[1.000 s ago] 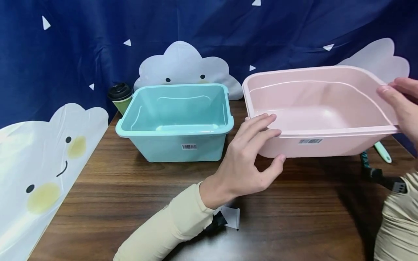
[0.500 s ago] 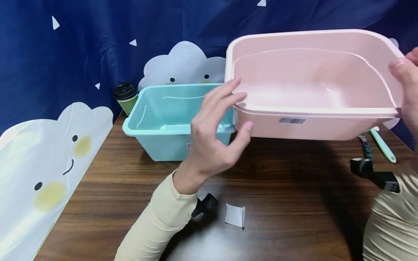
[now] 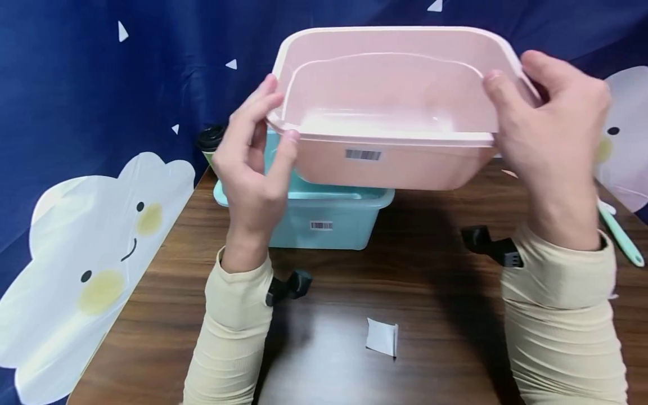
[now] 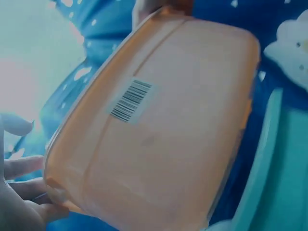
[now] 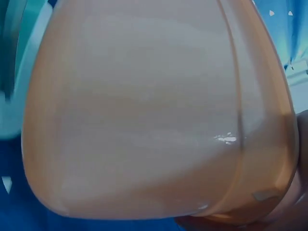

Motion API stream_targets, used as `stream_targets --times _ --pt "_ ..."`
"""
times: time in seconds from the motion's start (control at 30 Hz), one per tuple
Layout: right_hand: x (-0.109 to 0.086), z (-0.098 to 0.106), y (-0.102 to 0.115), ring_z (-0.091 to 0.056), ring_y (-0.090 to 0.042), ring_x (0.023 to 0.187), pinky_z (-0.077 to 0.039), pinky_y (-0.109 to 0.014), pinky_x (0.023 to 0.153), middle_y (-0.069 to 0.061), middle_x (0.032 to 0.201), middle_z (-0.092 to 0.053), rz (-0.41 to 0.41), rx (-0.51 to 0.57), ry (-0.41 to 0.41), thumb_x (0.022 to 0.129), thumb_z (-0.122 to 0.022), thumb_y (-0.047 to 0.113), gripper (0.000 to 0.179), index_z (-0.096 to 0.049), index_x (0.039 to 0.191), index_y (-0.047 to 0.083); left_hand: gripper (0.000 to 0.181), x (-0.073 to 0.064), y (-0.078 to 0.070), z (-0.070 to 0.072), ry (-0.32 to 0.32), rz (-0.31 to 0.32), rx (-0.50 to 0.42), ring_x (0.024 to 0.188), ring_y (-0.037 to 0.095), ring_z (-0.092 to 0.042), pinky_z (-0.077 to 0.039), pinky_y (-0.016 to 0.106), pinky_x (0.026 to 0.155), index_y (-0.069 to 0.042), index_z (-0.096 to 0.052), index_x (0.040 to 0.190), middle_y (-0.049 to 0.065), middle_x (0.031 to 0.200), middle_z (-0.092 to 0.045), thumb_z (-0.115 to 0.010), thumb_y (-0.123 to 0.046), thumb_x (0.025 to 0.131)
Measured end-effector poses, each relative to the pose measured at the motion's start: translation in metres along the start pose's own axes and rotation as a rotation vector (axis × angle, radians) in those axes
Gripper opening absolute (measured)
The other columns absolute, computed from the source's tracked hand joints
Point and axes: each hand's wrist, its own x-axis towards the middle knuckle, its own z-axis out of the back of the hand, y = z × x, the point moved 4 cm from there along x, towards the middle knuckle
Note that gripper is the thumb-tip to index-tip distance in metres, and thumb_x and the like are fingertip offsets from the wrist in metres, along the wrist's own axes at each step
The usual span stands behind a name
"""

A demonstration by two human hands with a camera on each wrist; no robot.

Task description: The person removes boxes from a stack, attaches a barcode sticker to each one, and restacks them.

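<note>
A pink plastic basin [image 3: 395, 84] is held up in the air, its opening tilted toward the head camera. My left hand [image 3: 255, 163] grips its left end at the rim, thumb in front and fingers behind. At the other end my right hand [image 3: 557, 124] holds the rim, with the thumb inside and fingers outside. Behind and below, a teal plastic basin [image 3: 334, 216] stands on the table, its upper part largely covered by the pink one. In the left wrist view a barcode sticker [image 4: 131, 100] shows on the pink basin's outer wall.
A green cup with a black lid [image 3: 210, 140] stands behind the teal basin's left side. A small white packet [image 3: 382, 337] lies on the wooden table [image 3: 329, 292]. On the right is a mint-green handle [image 3: 621, 233]. A blue curtain with clouds hangs behind.
The pink basin has risen and moved left with both hands, from right of the teal basin to partly in front of it. The head view has turned slightly right.
</note>
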Motion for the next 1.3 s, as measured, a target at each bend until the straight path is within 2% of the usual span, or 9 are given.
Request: stream_targets --times 0.1,0.2,0.43,0.63,0.77,0.9,1.03,1.2,1.3 --pt "-0.007 -0.017 0.013 -0.056 0.003 0.082 -0.041 -0.01 0.076 0.012 0.099 -0.07 0.014 -0.072 0.051 0.088 -0.071 0.042 0.038 -0.075 0.119 0.021 0.033 0.005 0.004 0.012 -0.077 0.072 -0.004 0.13 0.027 -0.059 -0.041 0.038 0.116 0.021 -0.063 0.113 0.032 0.131 -0.061 -0.06 0.007 0.084" --pt "-0.011 -0.032 0.02 -0.057 -0.003 0.088 -0.041 -0.013 0.079 0.003 0.11 -0.072 0.016 -0.119 0.089 0.089 -0.068 0.046 0.043 -0.073 0.123 0.02 0.03 0.009 0.008 0.022 -0.129 0.116 0.012 0.128 0.029 -0.06 -0.044 0.036 0.114 0.021 -0.064 0.111 0.031 0.129 -0.063 -0.059 0.009 0.084" --pt "-0.018 -0.061 0.027 -0.061 -0.025 0.117 -0.046 -0.038 0.102 -0.009 0.132 -0.068 0.042 -0.137 0.17 0.091 -0.062 0.046 0.052 -0.067 0.133 0.016 0.026 0.015 0.019 0.041 -0.209 0.195 0.119 0.121 0.029 -0.065 -0.049 0.034 0.108 0.016 -0.07 0.104 0.027 0.123 -0.068 -0.059 0.01 0.081" --pt "-0.023 -0.074 0.031 -0.056 -0.024 0.131 -0.043 -0.042 0.111 -0.011 0.144 -0.059 0.033 -0.112 0.218 0.092 -0.059 0.047 0.062 -0.058 0.142 0.012 0.025 0.018 0.028 0.056 -0.201 0.232 0.268 0.116 0.025 -0.068 -0.053 0.034 0.104 0.013 -0.072 0.104 0.025 0.119 -0.071 -0.06 0.002 0.085" --pt "-0.027 -0.084 0.031 -0.058 -0.028 0.129 -0.045 -0.046 0.109 -0.014 0.141 -0.061 0.046 -0.096 0.234 0.091 -0.062 0.046 0.061 -0.06 0.141 0.01 0.025 0.019 0.031 0.062 -0.2 0.233 0.329 0.114 0.023 -0.069 -0.053 0.034 0.103 0.013 -0.072 0.105 0.025 0.118 -0.071 -0.062 0.001 0.085" --pt "-0.03 -0.092 0.025 -0.057 -0.03 0.131 -0.044 -0.048 0.11 -0.017 0.143 -0.059 0.054 -0.113 0.264 0.092 -0.061 0.046 0.066 -0.055 0.144 0.007 0.026 0.019 0.036 0.067 -0.201 0.273 0.397 0.099 0.011 -0.07 -0.055 0.022 0.092 0.01 -0.073 0.107 0.024 0.115 -0.072 -0.063 -0.001 0.086" --pt "-0.035 -0.099 0.018 -0.053 -0.031 0.136 -0.041 -0.048 0.114 -0.018 0.148 -0.054 0.03 -0.141 0.303 0.092 -0.06 0.048 0.073 -0.048 0.149 0.005 0.026 0.019 0.04 0.072 -0.186 0.35 0.491 0.088 0.003 -0.065 -0.052 0.017 0.084 0.007 -0.074 0.109 0.022 0.11 -0.074 -0.065 -0.005 0.088" --pt "-0.044 -0.104 0.01 -0.052 -0.033 0.137 -0.04 -0.049 0.114 -0.019 0.147 -0.054 0.024 -0.162 0.326 0.092 -0.061 0.048 0.074 -0.048 0.149 0.003 0.024 0.02 0.041 0.078 -0.141 0.496 0.617 0.104 0.009 -0.067 -0.049 0.022 0.099 -0.002 -0.077 0.107 0.012 0.108 -0.077 -0.067 -0.015 0.09" --pt "-0.049 -0.107 0.005 -0.05 -0.035 0.139 -0.039 -0.049 0.115 -0.02 0.149 -0.052 0.028 -0.169 0.342 0.091 -0.061 0.047 0.075 -0.047 0.149 0.001 0.023 0.02 0.043 0.081 -0.142 0.586 0.647 0.101 0.011 -0.067 -0.047 0.022 0.095 -0.005 -0.078 0.104 0.004 0.099 -0.078 -0.066 -0.018 0.09"
